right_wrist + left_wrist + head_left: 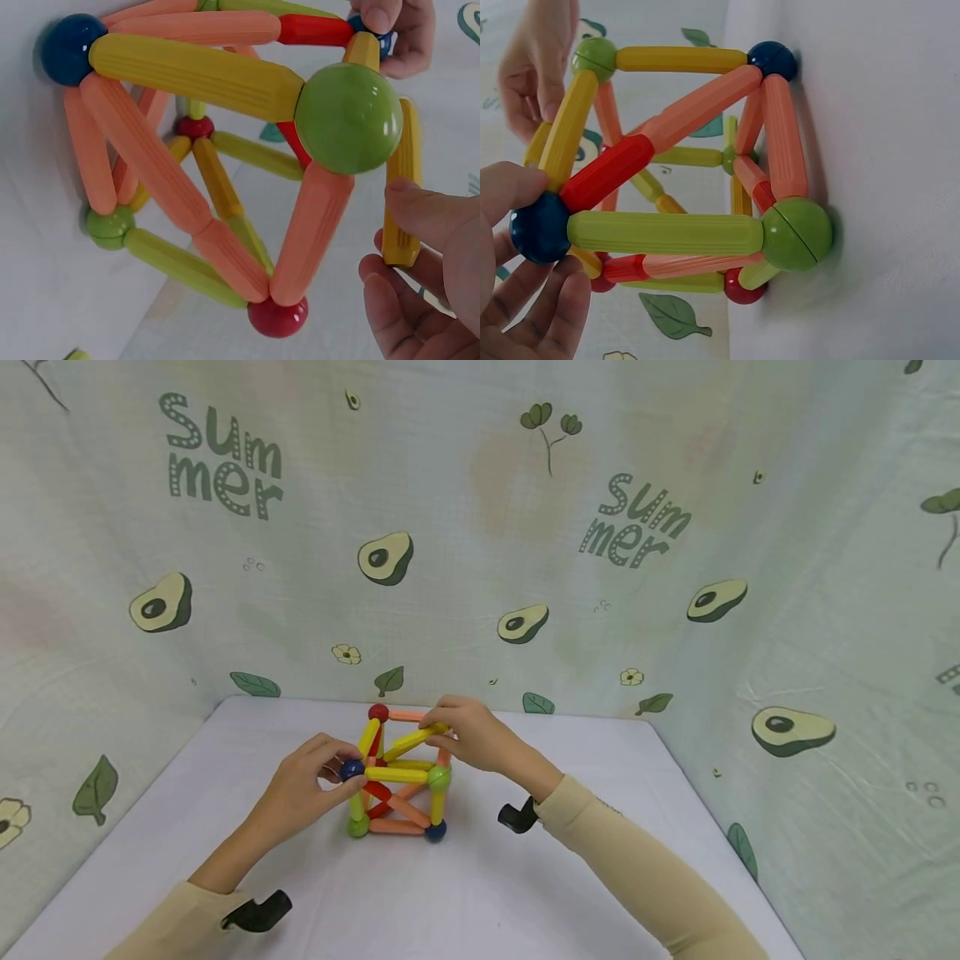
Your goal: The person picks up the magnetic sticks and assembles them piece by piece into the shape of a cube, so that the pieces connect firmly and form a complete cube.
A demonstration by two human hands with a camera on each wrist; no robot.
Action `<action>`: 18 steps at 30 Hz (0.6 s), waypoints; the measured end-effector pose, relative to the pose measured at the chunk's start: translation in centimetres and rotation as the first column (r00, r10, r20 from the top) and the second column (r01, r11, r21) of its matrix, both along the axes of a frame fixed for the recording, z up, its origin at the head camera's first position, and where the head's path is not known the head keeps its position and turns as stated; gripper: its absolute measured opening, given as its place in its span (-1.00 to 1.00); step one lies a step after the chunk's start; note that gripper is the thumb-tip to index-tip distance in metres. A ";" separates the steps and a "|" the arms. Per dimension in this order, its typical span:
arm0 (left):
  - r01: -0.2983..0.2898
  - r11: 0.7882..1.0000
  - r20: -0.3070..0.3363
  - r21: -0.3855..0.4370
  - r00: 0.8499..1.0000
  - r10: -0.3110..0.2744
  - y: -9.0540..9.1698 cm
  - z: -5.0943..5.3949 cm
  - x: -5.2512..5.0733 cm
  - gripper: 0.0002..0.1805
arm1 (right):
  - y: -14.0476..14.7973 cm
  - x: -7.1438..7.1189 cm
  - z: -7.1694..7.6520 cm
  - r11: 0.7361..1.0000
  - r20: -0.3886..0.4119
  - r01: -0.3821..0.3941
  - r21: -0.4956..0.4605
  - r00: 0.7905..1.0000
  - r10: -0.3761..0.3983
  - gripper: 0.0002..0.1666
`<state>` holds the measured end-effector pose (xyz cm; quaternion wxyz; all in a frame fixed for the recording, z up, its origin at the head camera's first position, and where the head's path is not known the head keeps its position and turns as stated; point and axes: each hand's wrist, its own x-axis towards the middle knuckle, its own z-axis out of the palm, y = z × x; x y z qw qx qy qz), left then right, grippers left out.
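A box-shaped frame of magnetic sticks and balls stands on the table, with salmon, red, yellow and green sticks. My left hand holds the dark blue ball at the near upper left corner, thumb and fingers around it. A green stick runs from that ball to a green ball on the table. With thumb and fingers, my right hand pinches a loose-looking yellow stick slantwise over the frame's top. Whether its far end touches anything I cannot tell. Near it is the upper green ball.
The white table meets a cloth backdrop printed with avocados and leaves, which also rises at both sides. A small green-yellow piece shows at the right wrist view's lower edge. Black wrist mounts stick out beside the sleeves.
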<state>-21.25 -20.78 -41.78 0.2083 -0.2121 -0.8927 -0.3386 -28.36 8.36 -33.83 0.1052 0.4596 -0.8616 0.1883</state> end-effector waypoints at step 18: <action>0.011 1.000 0.028 0.004 1.000 -0.011 -0.2 0.0 -0.2 -0.63 | -2.8 0.0 -1.6 0.998 0.051 -0.007 0.064 0.999 0.004 -0.73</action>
